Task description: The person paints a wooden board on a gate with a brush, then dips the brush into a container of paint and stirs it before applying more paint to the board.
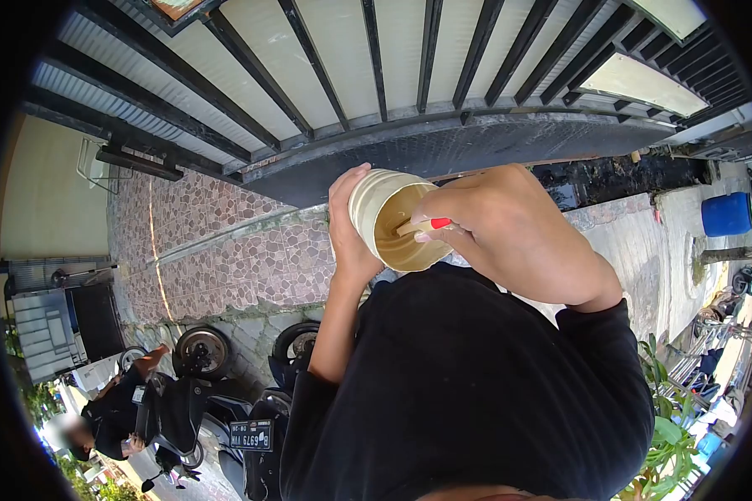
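A cream plastic pail [366,205] is tilted in front of my chest, its mouth turned to the right and toward me. My left hand [348,221] is wrapped round the pail's outer side and base. Reaching into the mouth, my right hand [464,213] is closed on a paintbrush [439,223] with a pale handle and a red end. The brush's lower part is inside the pail, where its bristles are hard to make out. Pale yellowish residue coats the inner wall.
A black metal gate [384,83] with pale panels stands just ahead. Stone-patterned paving [226,259] lies to the left. Motorcycles [251,434] are parked at lower left beside another person [113,422]. A blue barrel [725,215] and plants [668,434] are on the right.
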Available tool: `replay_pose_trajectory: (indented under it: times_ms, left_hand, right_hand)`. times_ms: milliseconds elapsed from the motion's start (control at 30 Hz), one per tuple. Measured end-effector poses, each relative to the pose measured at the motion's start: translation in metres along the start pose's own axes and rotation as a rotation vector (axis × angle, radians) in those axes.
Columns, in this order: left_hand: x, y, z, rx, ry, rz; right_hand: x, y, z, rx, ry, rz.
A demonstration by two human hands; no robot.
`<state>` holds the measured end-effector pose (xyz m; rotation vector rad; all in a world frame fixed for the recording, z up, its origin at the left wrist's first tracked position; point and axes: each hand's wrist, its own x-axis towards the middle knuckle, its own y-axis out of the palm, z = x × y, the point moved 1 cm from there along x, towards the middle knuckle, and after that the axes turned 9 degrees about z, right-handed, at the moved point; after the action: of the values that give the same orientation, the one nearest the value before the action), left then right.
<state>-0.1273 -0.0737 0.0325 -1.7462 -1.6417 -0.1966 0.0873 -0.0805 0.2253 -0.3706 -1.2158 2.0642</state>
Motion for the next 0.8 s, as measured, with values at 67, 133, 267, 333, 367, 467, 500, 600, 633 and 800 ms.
replay_pose_trajectory:
  times_ms: [67, 133, 267, 333, 367, 467, 500, 600, 633, 800]
  left_hand:
    - [0.0, 0.0, 0.0, 0.0, -0.014, 0.001]
    - [-0.001, -0.001, 0.0, 0.001, -0.026, -0.001]
    - [-0.005, -0.001, 0.002, 0.067, -0.122, 0.011]
    - [-0.009, 0.002, 0.004, 0.03, -0.205, -0.004]
    - [-0.01, 0.002, 0.004, 0.028, -0.201, -0.012]
    - [-0.013, 0.004, 0.004, 0.047, -0.258, 0.025]
    - [-0.013, 0.004, 0.003, 0.044, -0.259, 0.019]
    - [-0.012, 0.005, 0.001, 0.011, -0.294, 0.039]
    - [-0.012, 0.005, 0.001, 0.01, -0.299, 0.05]
    - [-0.013, 0.0, 0.002, 0.022, -0.296, 0.09]
  right_hand:
    - [-0.002, 0.001, -0.002, 0.001, -0.018, -0.008]
    - [-0.005, -0.002, -0.001, 0.146, -0.002, -0.126]
    - [-0.016, 0.001, -0.002, 0.467, 0.358, -0.312]
    - [-0.016, 0.01, -0.01, 0.624, 0.369, -0.419]
    - [-0.018, 0.016, -0.017, 0.79, 0.387, -0.528]
    - [-0.021, 0.031, -0.032, 0.87, 0.407, -0.584]
    - [-0.022, 0.037, -0.035, 0.945, 0.397, -0.638]
    - [-0.022, 0.051, -0.039, 0.942, 0.423, -0.701]
    - [-0.022, 0.053, -0.038, 0.942, 0.424, -0.738]
    - [-0.021, 0.054, -0.011, 0.465, 0.348, -0.591]
